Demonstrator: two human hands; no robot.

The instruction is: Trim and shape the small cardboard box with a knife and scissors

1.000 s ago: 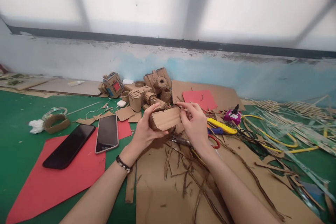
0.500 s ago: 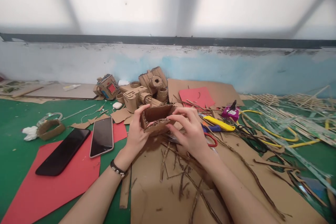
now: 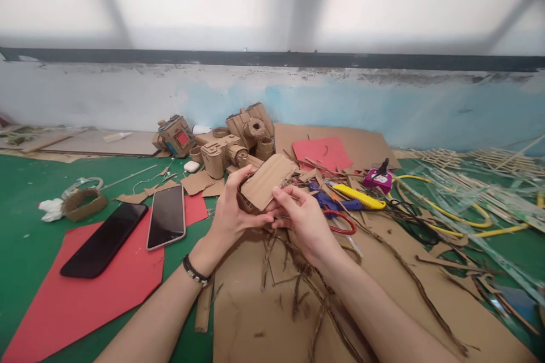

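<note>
Between my two hands is a small cardboard box, held tilted above the table, with a flat corrugated face turned up toward me. My left hand grips its left side, fingers behind and thumb along the lower edge. My right hand pinches the right edge, thumb and fingers closed on it. The inside of the box is hidden from this angle. Under the hands lies a large cardboard sheet with thin twigs on it. Red-handled scissors lie just right of my right hand, partly covered.
Cardboard camera models are piled against the wall. Left are two phones on red paper and a cardboard ring. Right are a yellow cutter, a blue glue gun, a purple plug adapter, cables and clear strips.
The box has turned in my hands: its open hollow faced me before, and now a flat cardboard face shows. My right hand has shifted its hold to the right edge.
</note>
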